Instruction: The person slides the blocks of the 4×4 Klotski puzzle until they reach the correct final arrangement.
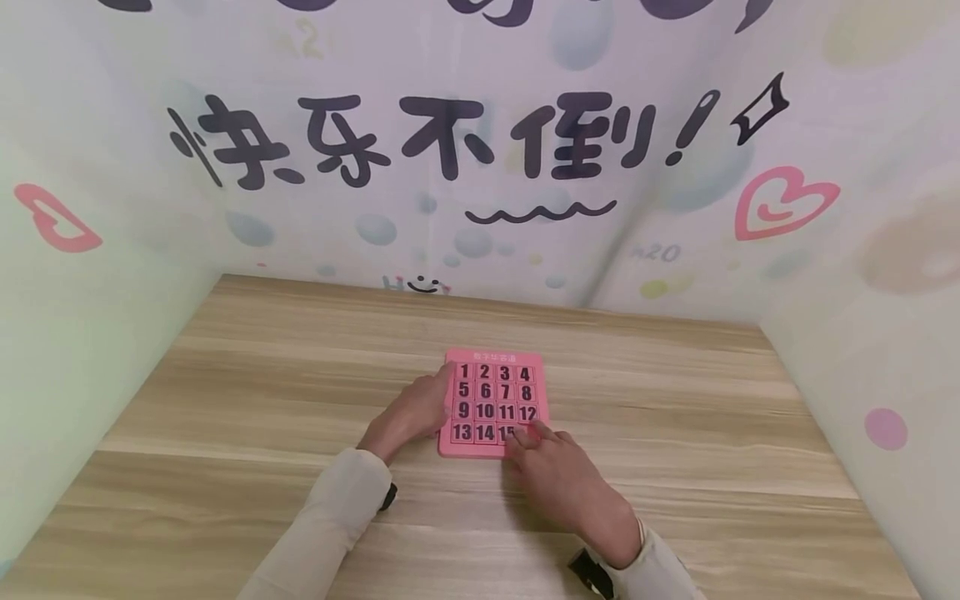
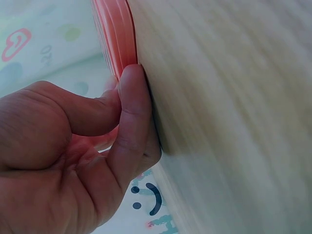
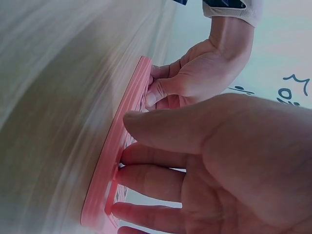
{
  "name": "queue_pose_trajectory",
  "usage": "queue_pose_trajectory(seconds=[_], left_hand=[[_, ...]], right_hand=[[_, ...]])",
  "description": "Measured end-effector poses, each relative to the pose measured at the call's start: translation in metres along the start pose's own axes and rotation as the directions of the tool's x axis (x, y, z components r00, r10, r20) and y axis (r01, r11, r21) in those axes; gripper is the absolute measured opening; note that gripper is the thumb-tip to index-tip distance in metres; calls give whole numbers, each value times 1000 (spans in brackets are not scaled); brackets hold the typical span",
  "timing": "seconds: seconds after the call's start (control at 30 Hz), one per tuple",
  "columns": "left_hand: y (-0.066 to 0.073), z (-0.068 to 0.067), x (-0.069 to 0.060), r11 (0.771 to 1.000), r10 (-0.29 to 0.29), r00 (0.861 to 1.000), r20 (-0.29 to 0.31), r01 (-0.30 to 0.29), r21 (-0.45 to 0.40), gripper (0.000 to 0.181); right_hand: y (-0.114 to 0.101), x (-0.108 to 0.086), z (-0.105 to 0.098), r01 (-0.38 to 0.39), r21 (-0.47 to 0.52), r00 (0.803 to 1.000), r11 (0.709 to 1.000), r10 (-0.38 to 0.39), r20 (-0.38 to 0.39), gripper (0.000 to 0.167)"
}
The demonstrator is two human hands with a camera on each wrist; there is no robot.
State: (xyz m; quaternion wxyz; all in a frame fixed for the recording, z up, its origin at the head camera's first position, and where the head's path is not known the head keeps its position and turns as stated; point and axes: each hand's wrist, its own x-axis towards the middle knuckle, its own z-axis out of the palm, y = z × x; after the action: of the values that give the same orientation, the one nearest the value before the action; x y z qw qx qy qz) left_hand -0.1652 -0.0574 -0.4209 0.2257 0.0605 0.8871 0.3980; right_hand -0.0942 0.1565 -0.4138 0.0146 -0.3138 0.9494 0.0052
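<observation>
A pink number slide puzzle (image 1: 491,451) lies flat on the wooden table, its tiles in rows that read in order from 1 at the top left to 15 in the bottom row. My left hand (image 1: 414,412) pinches its left edge; the left wrist view shows thumb and fingers of that hand (image 2: 73,146) at the pink side wall. Over the lower right corner, my right hand (image 1: 558,475) touches the tiles with its fingertips and covers part of 15 and the corner slot. In the right wrist view, the thumb of the right hand (image 3: 219,141) is by the front edge.
The wood-grain table (image 1: 262,375) extends around the puzzle on all sides. Behind it hangs a white printed backdrop (image 1: 360,250) with dark lettering, hearts and dots, and pale walls close in both sides. Dark straps (image 1: 591,573) show at the sleeves.
</observation>
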Motion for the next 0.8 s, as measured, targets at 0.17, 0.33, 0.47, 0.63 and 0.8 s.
queue_pose_trajectory(seconds=[0.17,0.33,0.47,0.63,0.8], left_hand=[[-1,0,0,1000,3,1000,-2,-3,-7,72],[-2,0,0,1000,13,1000,-3,-13,-9,72],[-2,0,0,1000,13,1000,-3,-13,-12,72],[-2,-1,0,1000,4,1000,-3,-4,-8,72],[-3,-1,3,1000,16,1000,-5,-16,15,74]], right_hand=[[1,1,1,10,-3,1000,1000,-10,-9,24],[3,1,0,51,-24,999,998,-51,-3,20],[4,0,-2,67,-10,998,998,-67,15,20],[3,1,-5,71,23,996,997,-72,54,23],[1,2,-7,66,53,994,996,-70,81,27]])
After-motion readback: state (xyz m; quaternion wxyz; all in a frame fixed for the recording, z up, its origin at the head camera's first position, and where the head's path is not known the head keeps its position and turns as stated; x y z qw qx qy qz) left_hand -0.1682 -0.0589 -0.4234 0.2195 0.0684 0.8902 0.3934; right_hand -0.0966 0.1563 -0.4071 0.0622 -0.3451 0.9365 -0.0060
